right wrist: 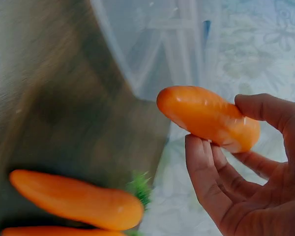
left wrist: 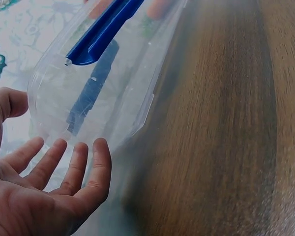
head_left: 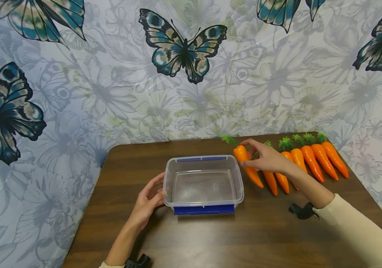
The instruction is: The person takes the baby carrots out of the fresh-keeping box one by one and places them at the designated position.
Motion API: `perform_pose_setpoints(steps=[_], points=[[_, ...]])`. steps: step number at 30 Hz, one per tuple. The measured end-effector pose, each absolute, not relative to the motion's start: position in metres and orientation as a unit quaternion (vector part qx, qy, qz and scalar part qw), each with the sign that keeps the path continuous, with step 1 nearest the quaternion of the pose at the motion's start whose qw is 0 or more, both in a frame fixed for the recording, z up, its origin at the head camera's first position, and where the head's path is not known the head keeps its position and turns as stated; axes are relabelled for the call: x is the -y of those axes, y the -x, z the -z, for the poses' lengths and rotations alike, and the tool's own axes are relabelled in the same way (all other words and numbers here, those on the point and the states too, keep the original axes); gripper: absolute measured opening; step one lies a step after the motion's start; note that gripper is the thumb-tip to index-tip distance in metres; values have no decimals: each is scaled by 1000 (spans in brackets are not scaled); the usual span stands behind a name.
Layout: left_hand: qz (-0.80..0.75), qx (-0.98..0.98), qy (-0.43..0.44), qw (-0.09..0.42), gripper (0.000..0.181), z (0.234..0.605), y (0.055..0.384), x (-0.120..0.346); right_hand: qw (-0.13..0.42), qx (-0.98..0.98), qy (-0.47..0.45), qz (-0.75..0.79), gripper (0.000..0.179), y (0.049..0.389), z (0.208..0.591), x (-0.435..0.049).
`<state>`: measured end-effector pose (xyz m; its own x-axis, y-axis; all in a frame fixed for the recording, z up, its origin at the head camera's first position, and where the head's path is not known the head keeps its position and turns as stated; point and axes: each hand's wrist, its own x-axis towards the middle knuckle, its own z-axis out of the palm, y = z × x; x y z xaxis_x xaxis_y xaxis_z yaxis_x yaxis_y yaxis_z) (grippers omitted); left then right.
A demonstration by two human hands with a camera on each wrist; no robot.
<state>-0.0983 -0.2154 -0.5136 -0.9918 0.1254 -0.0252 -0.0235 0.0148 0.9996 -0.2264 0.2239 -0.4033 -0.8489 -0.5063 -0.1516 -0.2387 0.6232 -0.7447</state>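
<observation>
A clear plastic box without a lid stands on the table, with blue clips on its long sides. My left hand touches its left end; in the left wrist view the fingers lie extended along the wall and the thumb is at the rim. To the right of the box, my right hand pinches an orange carrot with a green top. The right wrist view shows that carrot between thumb and fingers, its blunt tip toward the box.
Several more carrots lie side by side at the right of the brown wooden table, green tops toward its far edge. Behind the table hangs a cloth with butterflies and flowers. Each wrist wears a black strap.
</observation>
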Motion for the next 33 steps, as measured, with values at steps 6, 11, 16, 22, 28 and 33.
perform_pose_setpoints(steps=[6,11,16,22,28,33], points=[[-701,-710,-35,54,62,513,98,215,162,-910,164,345,71,222,424,-235],[-700,-711,-37,53,62,513,98,216,149,-932,142,297,72,222,443,-239],[-700,-712,-39,53,63,513,98,215,101,-957,154,223,70,221,455,-237],[-701,-710,-36,50,62,513,98,214,77,-971,142,179,71,214,463,-231],[-702,-710,-34,44,61,515,99,214,47,-978,142,144,71,210,471,-227],[-701,-711,-36,43,61,516,99,214,36,-977,137,157,70,206,472,-230]])
